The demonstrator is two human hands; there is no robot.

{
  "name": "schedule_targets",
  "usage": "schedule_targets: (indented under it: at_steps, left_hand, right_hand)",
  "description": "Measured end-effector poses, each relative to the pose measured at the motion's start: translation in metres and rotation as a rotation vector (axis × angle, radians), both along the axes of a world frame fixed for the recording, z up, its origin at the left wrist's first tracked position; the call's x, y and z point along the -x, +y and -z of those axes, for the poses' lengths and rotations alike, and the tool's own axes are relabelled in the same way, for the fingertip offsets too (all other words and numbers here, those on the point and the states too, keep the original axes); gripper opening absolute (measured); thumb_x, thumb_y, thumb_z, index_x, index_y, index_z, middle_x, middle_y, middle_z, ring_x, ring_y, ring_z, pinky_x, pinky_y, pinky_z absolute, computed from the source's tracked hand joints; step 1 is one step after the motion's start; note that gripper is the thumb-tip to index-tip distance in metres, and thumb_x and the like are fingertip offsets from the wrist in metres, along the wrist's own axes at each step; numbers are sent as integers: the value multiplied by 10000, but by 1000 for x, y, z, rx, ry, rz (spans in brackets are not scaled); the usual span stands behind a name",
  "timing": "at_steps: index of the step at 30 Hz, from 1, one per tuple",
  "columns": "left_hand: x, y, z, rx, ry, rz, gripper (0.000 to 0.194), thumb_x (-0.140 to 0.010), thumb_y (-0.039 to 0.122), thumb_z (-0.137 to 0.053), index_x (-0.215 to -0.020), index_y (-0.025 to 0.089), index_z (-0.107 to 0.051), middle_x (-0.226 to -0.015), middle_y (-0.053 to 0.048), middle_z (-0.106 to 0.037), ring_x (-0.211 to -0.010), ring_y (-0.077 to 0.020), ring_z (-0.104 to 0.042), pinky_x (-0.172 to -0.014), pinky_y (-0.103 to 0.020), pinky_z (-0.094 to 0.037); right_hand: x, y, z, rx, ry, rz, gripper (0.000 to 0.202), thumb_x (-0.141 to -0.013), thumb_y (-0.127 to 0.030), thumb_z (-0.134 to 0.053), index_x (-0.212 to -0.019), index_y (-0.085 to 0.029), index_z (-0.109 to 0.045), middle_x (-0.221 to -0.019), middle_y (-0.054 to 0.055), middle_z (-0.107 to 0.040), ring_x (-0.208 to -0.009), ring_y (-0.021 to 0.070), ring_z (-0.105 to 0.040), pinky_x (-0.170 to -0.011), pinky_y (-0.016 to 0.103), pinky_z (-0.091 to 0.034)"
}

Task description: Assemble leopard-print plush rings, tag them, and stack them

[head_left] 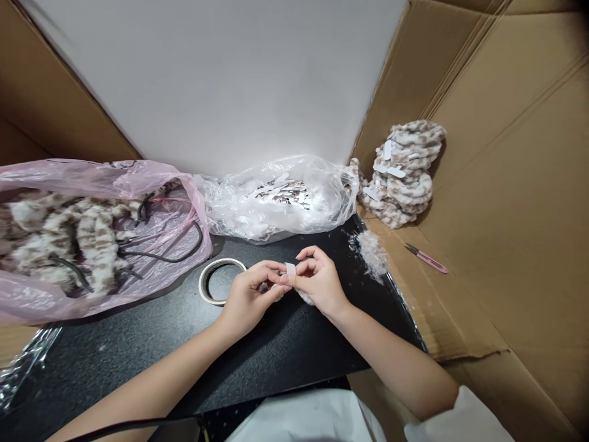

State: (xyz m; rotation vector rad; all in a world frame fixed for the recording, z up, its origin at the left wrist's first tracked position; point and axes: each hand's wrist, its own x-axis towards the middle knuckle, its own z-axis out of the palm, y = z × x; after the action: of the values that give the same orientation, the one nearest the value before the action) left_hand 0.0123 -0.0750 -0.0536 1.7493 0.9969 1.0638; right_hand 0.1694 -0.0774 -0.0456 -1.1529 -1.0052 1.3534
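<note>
My left hand [255,293] and my right hand [322,282] meet over the black tabletop. Between their fingertips is a small white tag [290,269], pinched from both sides. A bit of pale fluffy fabric [305,297] shows under my right fingers, mostly hidden by both hands. Just left of my left hand, a roll of tape [203,283] lies flat. Behind the hands sits a clear plastic bag [230,212] holding many white slips.
A pink plastic bag [151,285] with spotted furry pieces and dark cords lies left. Stacked furry bands [411,190] with white tags stand right, near loose fluff [372,253] and pink snips [430,260]. Cardboard walls [510,184] flank the table [184,362].
</note>
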Motion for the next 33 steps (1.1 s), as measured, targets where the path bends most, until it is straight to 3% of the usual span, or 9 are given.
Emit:
schedule_targets:
  at_steps: [4, 7, 11, 15, 19, 24, 33]
  left_hand:
    - [2, 1, -4, 79, 31, 26, 199, -823, 295, -649, -693, 145, -648, -667, -21, -658, -630, -126, -582, -592, -227, -453]
    - [3, 2, -3, 125, -31, -12, 176, -797, 297, -670, -720, 145, -624, -729, -32, -680, -659, -133, -604, -600, -230, -465]
    - [2, 2, 1, 177, -112, -44, 175, -794, 277, -665, -755, 162, -538, -709, -1, -625, -618, -108, -567, -558, -207, -440]
    - [1, 1, 4, 130, -93, -92, 181, -803, 248, -644, -833, 182, -478, -701, 39, -548, -603, -90, -534, -557, -192, -420]
    - [2, 1, 4, -14, 79, -105, 118, -833, 230, -596, -925, 172, -549, -787, -6, -633, -679, -126, -589, -624, -232, -459]
    - [3, 3, 2, -155, 292, 22, 140, -885, 169, -478, -856, 162, -615, -781, -40, -664, -709, -162, -603, -648, -259, -457]
    - [15, 8, -9, 214, 182, 355, 279, -962, 342, -386, -889, 160, -585, -813, -21, -594, -737, -145, -531, -682, -245, -444]
  right_hand:
    - [-4, -5, -3, -132, -177, -3, 429, -564, -324, -849, -829, -222, -528, -581, -59, -598, -566, 132, -587, -628, 266, -484]
    - [-7, -9, -3, -243, -326, -21, 335, -629, -283, -817, -854, -226, -575, -635, -31, -633, -653, 165, -641, -720, 301, -509]
    - [-8, -13, 2, -367, -419, -23, 237, -679, -272, -786, -832, -237, -608, -840, 17, -639, -673, 156, -652, -677, 291, -532]
    - [-7, -14, 6, -456, -501, -25, 156, -711, -275, -760, -773, -242, -621, -834, 35, -598, -727, 170, -622, -659, 300, -535]
    - [-7, -14, 7, -556, -598, 13, 146, -721, -275, -755, -706, -245, -613, -735, 27, -578, -742, 188, -593, -667, 322, -517]
    - [-8, -12, 10, -615, -630, -1, 137, -746, -285, -743, -721, -246, -614, -736, 26, -583, -719, 181, -578, -675, 330, -497]
    - [-7, -11, 8, -686, -737, -9, 144, -738, -255, -750, -701, -239, -611, -688, 13, -587, -705, 178, -548, -726, 345, -465]
